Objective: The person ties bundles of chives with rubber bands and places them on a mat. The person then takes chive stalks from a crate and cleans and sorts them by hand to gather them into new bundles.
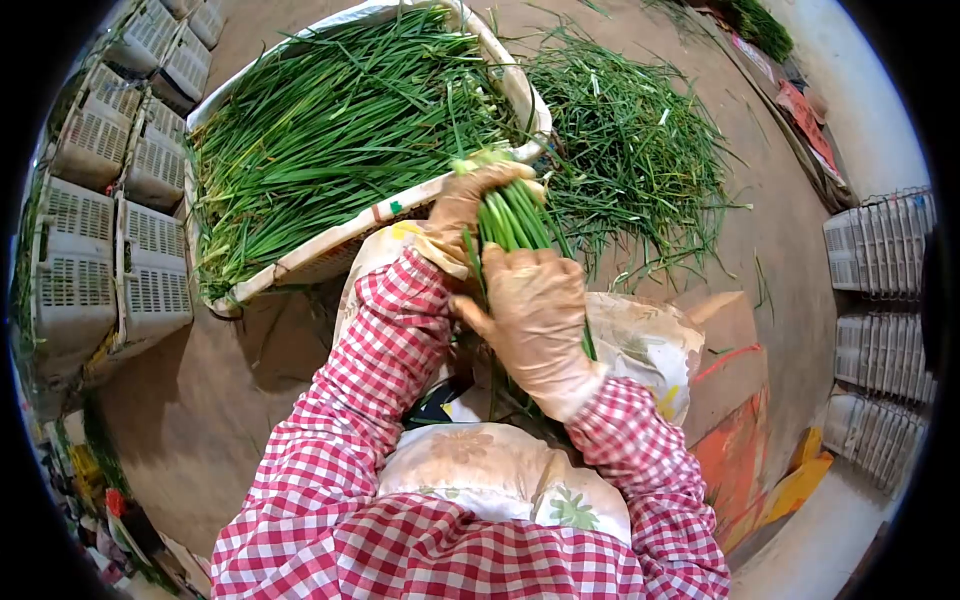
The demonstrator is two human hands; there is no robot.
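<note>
A bunch of green garlic chives [515, 217] is held over my lap, its pale stem ends pointing away from me. My left hand [462, 212], in a tan stained glove, is wrapped round the bunch close to those ends. Nearer to me, my gloved right hand [535, 315] lies over the stems with fingers curled onto them and its thumb sticking out to the left. Leaves come out beneath the right hand, and their lower part is mostly hidden. Just beyond the left hand is a large white-rimmed basket [345, 225] full of loose chives [330, 140].
A loose heap of chive leaves [630, 150] lies on the floor right of the basket. White plastic crates [75, 255] are stacked along the left, and more crates [880, 245] stand at the right. Flattened cardboard [735, 400] lies beside my right arm.
</note>
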